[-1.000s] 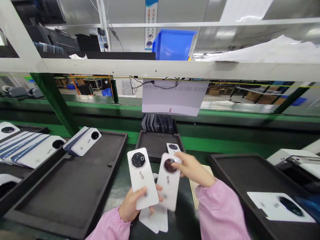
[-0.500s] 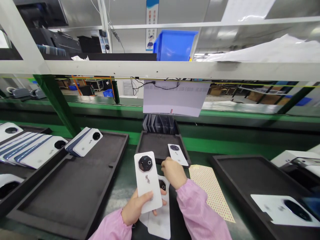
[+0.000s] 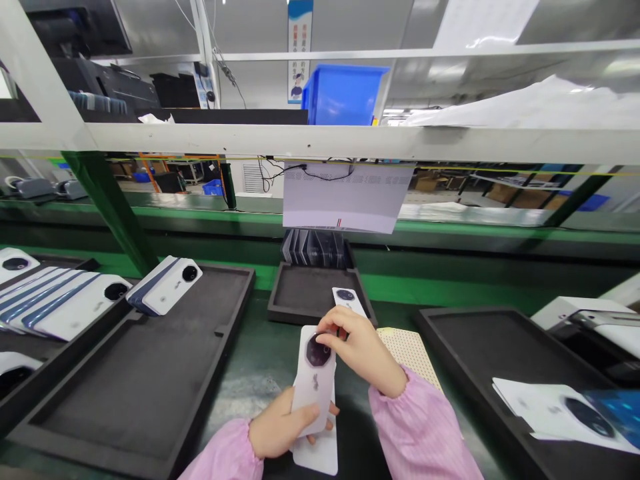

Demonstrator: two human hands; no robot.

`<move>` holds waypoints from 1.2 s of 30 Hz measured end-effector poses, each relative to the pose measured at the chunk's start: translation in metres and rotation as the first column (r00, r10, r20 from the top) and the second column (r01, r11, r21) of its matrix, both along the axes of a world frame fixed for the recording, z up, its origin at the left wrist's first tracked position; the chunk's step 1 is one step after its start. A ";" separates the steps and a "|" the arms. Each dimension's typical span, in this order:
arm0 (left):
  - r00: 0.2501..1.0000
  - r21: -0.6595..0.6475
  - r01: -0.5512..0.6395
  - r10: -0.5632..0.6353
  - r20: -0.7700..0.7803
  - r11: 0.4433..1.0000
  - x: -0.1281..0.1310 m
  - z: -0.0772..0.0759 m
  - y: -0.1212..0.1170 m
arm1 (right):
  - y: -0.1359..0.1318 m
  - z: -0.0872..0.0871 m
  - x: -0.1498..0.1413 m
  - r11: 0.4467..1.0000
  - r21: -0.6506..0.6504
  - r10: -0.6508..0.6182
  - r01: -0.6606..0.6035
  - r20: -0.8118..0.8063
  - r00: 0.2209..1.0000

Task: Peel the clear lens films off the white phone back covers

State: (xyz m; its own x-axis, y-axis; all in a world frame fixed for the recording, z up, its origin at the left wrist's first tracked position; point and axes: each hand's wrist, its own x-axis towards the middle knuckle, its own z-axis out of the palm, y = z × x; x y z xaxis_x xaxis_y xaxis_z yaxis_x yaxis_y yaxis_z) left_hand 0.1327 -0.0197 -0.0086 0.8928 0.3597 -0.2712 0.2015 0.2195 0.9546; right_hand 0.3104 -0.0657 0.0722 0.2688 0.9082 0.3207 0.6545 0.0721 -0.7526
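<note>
My left hand (image 3: pixel 285 421) grips the lower part of a white phone back panel (image 3: pixel 314 387) with a dark octagonal camera patch, thumb on its face and fingers behind. My right hand (image 3: pixel 354 341) pinches the panel's top right, thumb over the camera patch; its other fingertips are partly hidden. Beneath lies another white panel (image 3: pixel 320 457), mostly covered, on the dark green bench. Just beyond my right hand, one more white panel (image 3: pixel 349 301) leans on the rim of a small black tray (image 3: pixel 305 293).
Left, a large black tray (image 3: pixel 135 393) holds a few stacked panels (image 3: pixel 167 287); several more (image 3: pixel 75 303) lie farther left. A dotted sticker sheet (image 3: pixel 410 353) lies right of my hands. On the right, another black tray (image 3: pixel 470 333) holds white panels (image 3: pixel 555 407) beside a blurred blue thing.
My right hand moved a panel, went closed towards the small tray, and is now back at the top of the panel in my left hand. That panel has shifted right and lower.
</note>
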 end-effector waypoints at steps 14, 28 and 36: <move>1.000 -0.097 -0.017 0.016 -0.009 0.995 0.001 0.002 0.004 | -0.010 0.007 0.001 0.990 -0.014 0.143 -0.142 0.156 0.977; 0.986 -0.371 0.012 0.052 0.161 0.929 -0.001 0.008 0.006 | -0.040 0.030 0.017 0.947 -0.088 0.309 -0.310 -0.020 0.951; 0.989 -0.354 0.023 0.032 0.148 0.935 0.000 0.011 0.006 | -0.042 0.028 0.021 0.939 -0.085 0.332 -0.332 -0.021 0.943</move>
